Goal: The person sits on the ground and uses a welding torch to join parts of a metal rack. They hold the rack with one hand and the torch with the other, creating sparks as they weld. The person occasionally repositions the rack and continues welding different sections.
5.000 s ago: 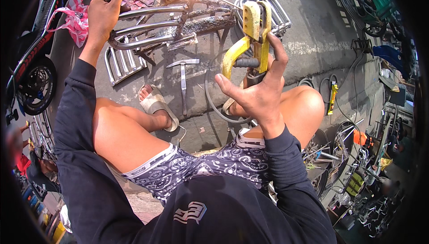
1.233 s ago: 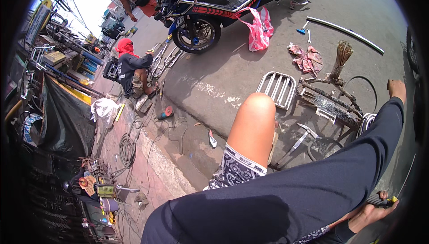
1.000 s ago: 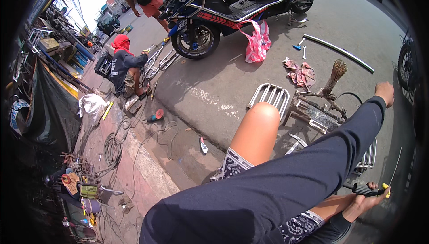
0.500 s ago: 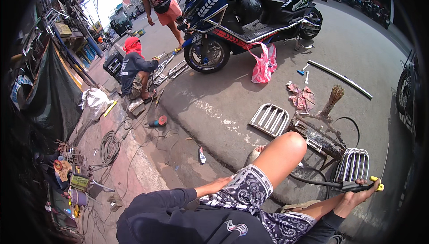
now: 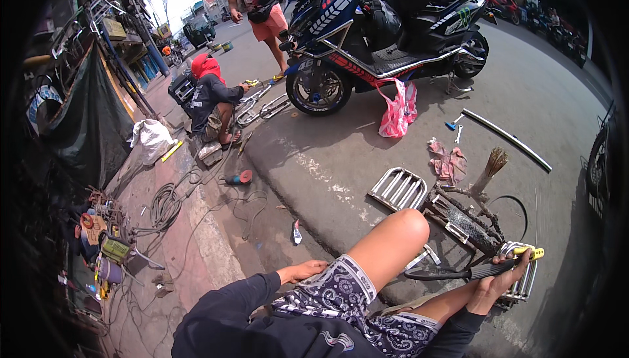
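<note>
My right hand (image 5: 498, 280) is closed round the black handle of a welding electrode holder (image 5: 490, 269) with yellow jaws. A thin rod rises from the jaws, and a black cable runs back from the handle past my shin. Behind the hand, one slatted metal rack (image 5: 523, 286) is partly hidden. A second slatted rack (image 5: 398, 186) lies beyond my knee. Between them sits a dark, worn metal stand (image 5: 466, 219), with a bundle of thin rods (image 5: 493, 164) upright at its far side. My left hand (image 5: 303, 271) rests on my patterned shorts, fingers stretched out and holding nothing.
A blue-headed hammer (image 5: 453, 124), a wrench (image 5: 458, 134), a metal tube (image 5: 508, 139) and a pinkish rag (image 5: 448, 161) lie ahead. A scooter (image 5: 386, 56) stands beyond. At left are an angle grinder (image 5: 239, 178), coiled cable (image 5: 167, 206) and a crouching person (image 5: 213, 105).
My right hand has moved left with the electrode holder, which now covers part of the right rack. The view has shifted, so the surroundings sit slightly lower and mostly farther right.
</note>
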Demonstrator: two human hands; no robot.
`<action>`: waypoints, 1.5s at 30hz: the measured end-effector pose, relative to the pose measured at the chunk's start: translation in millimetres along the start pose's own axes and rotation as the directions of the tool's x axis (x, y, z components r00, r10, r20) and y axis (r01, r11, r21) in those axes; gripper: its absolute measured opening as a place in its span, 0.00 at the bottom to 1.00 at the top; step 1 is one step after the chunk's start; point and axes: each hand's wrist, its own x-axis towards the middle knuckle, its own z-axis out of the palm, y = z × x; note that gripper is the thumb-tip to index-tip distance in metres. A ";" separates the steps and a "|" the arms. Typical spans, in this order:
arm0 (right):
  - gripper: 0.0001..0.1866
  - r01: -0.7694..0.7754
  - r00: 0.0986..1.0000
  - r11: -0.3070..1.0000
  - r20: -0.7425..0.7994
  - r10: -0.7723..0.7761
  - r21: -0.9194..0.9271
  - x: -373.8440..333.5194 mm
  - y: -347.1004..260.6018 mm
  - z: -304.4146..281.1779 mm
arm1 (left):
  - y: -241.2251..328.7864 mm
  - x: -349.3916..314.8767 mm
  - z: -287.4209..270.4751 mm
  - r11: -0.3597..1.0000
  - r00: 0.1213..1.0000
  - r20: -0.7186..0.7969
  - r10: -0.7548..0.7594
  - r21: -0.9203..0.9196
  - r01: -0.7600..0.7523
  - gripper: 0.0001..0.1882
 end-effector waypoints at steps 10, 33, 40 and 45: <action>0.22 -0.152 0.988 0.988 -0.018 0.152 0.003 10.4 15.0 14.8 | -28.7 -27.3 3.4 0.917 0.870 -0.450 0.199 0.399 -0.003 0.22; 0.19 -0.013 1.000 0.997 0.021 0.015 -0.073 22.9 30.3 5.3 | -33.5 -69.1 -3.3 0.930 0.937 -0.287 -0.200 -0.356 0.090 0.27; 0.20 -0.111 0.993 0.992 0.024 0.112 -0.064 31.1 47.2 11.9 | -52.6 -53.5 -13.3 0.995 0.945 -0.323 0.058 0.095 -0.028 0.18; 0.18 -0.113 0.991 0.990 0.062 0.118 -0.083 35.9 50.2 9.1 | -60.0 -37.2 -17.9 0.991 0.902 -0.429 0.044 0.136 0.016 0.26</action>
